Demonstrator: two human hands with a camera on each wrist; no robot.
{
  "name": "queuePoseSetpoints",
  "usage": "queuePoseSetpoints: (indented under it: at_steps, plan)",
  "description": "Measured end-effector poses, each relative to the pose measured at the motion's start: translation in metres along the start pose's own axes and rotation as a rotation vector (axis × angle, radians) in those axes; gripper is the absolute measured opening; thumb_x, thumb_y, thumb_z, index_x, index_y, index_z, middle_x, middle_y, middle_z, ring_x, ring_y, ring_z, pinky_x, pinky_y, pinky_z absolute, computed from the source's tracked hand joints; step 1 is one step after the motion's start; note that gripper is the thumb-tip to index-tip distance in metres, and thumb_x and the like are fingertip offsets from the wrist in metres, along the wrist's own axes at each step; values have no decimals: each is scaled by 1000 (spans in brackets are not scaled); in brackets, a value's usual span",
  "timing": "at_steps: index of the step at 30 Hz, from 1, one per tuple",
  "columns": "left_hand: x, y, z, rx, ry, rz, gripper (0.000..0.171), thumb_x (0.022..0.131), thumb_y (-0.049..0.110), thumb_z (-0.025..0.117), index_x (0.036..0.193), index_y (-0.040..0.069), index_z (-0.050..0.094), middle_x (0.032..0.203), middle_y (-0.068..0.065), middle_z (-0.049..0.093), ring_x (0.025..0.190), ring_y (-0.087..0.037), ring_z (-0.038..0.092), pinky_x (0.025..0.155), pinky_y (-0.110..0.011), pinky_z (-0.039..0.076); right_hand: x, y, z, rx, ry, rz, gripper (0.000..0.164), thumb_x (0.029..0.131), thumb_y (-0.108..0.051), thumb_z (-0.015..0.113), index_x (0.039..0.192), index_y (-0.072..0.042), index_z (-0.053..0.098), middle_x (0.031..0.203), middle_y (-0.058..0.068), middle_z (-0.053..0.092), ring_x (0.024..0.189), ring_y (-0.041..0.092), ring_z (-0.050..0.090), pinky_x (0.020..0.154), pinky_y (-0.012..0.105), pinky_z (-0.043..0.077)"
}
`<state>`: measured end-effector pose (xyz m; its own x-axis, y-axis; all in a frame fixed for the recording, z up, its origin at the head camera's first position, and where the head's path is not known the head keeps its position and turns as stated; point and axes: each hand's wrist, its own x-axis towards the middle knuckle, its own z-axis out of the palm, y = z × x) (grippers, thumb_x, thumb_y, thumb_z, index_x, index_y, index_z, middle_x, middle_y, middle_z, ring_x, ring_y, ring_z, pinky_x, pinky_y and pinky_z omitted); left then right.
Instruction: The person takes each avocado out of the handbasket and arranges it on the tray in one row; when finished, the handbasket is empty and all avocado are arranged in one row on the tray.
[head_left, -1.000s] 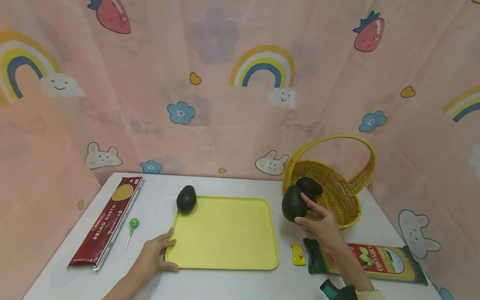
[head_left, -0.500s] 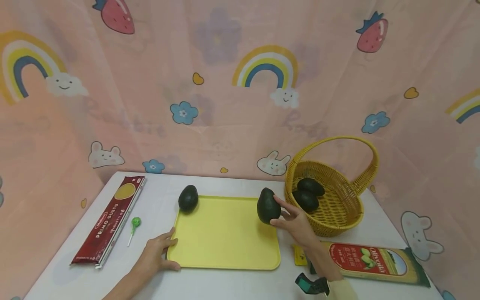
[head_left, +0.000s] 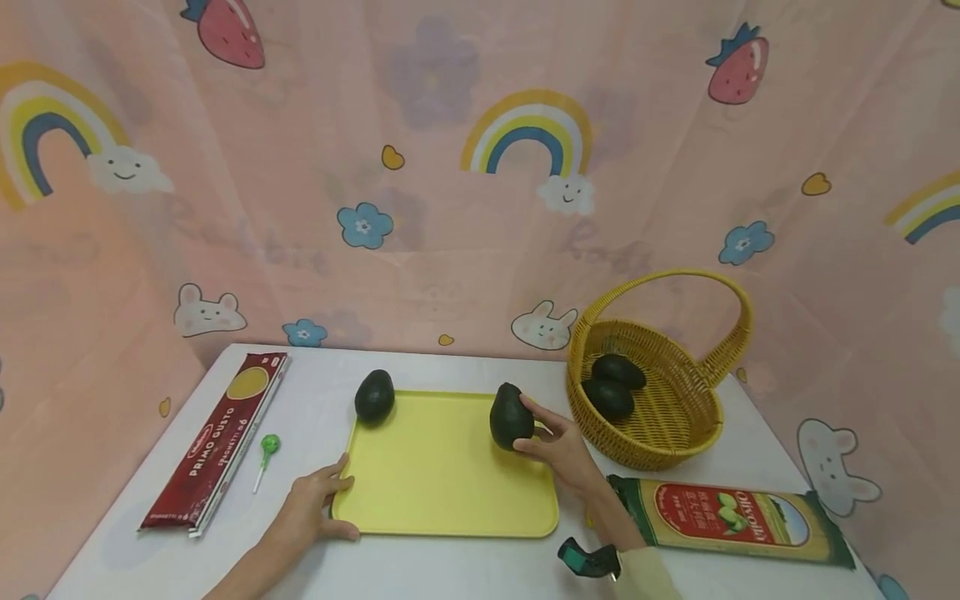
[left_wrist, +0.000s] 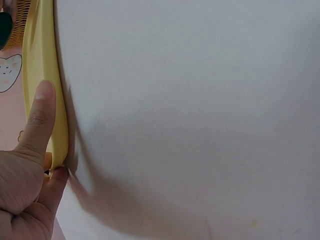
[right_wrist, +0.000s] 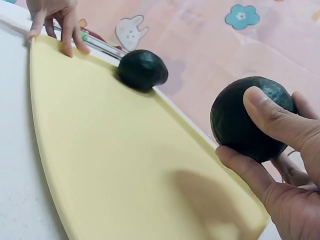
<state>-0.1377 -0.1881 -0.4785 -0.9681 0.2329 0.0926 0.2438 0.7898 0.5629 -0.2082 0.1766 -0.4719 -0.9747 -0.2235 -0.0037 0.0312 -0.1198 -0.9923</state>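
Note:
My right hand (head_left: 562, 454) holds a dark green avocado (head_left: 510, 417) above the right part of a yellow tray (head_left: 435, 492). In the right wrist view the thumb and fingers curl round this avocado (right_wrist: 235, 122), and a shadow falls on the tray beneath. My left hand (head_left: 300, 508) grips the tray's near left corner; in the left wrist view its thumb lies along the tray's edge (left_wrist: 59, 115). A second avocado (head_left: 374, 397) sits at the tray's far left corner. Two more avocados (head_left: 618, 372) lie in the yellow woven basket (head_left: 690, 417).
Left of the tray lie a red spaghetti pack (head_left: 217, 446) and a green lollipop (head_left: 269, 446). A green-and-gold pasta pack (head_left: 735, 517) is at the right, in front of the basket. A small yellow packet (head_left: 589, 520) is mostly hidden by the right arm. A pink printed curtain (head_left: 450, 275) hangs behind.
My right hand has carried the avocado leftward, from the basket's rim to over the tray. My left hand stays at the tray corner.

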Motion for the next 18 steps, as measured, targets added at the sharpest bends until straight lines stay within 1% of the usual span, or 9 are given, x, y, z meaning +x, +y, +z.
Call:
queuePoseSetpoints:
  at_steps: [4, 7, 12, 18]
  plan:
    - [1, 1, -1, 4, 6, 15, 73, 45, 22, 91, 106, -9, 68, 131, -28, 53, 116, -44, 53, 98, -50, 45, 4, 6, 7, 25, 38, 33, 71, 78, 8, 73, 142, -4, 44, 140, 21, 40, 106, 21, 58, 86, 32, 57]
    - [1, 2, -1, 4, 2, 20, 72, 45, 22, 91, 106, -9, 67, 132, -29, 52, 116, -44, 53, 98, -51, 45, 7, 10, 12, 60, 62, 56, 70, 79, 11, 71, 141, -5, 45, 135, 22, 43, 101, 21, 59, 84, 35, 58]
    - [1, 2, 0, 3, -11, -1, 73, 45, 20, 91, 106, -10, 67, 132, -29, 52, 117, -45, 53, 98, -51, 45, 12, 15, 19, 116, 57, 77, 71, 80, 15, 67, 143, -4, 42, 129, 19, 47, 103, 23, 60, 83, 42, 57]
    - [2, 2, 0, 15, -6, 5, 74, 43, 20, 91, 106, -11, 67, 131, -29, 52, 116, -45, 53, 98, -51, 45, 20, 17, 26, 121, 49, 83, 70, 81, 15, 65, 143, -5, 42, 129, 20, 47, 107, 27, 60, 81, 43, 58]
